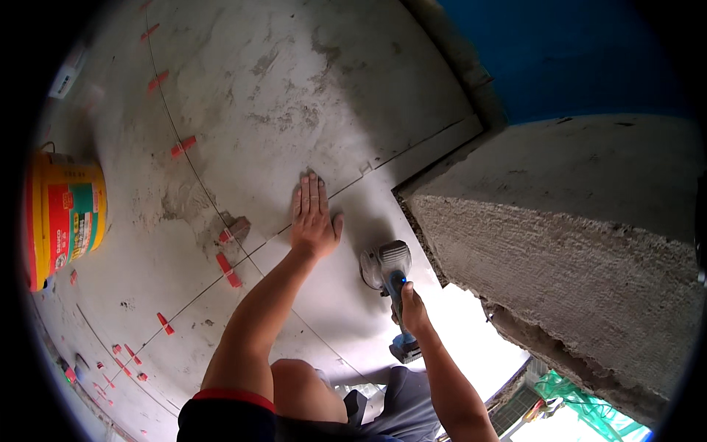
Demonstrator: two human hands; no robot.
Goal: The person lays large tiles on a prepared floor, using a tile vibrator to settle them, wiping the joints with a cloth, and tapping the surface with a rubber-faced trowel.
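Note:
My left hand (315, 227) lies flat on a large pale floor tile (294, 140), fingers together and stretched out, thumb apart, just beside a joint. My right hand (414, 315) is wrapped round the handle of a cordless tile vibrator (389, 261), which has a blue and black body, a grey round head and a small lit blue light. Its head rests on, or just over, the narrower bright tile (335, 295) by the wall; the contact is hard to make out. A red levelling wedge (228, 270) sits in the joint left of my left forearm.
A yellow and red bucket (88, 210) stands at the far left. More red wedges (184, 146) line the joints. A rough concrete wall corner (530, 236) juts in at the right, with a blue surface (567, 59) beyond. Green netting (582, 405) lies at lower right.

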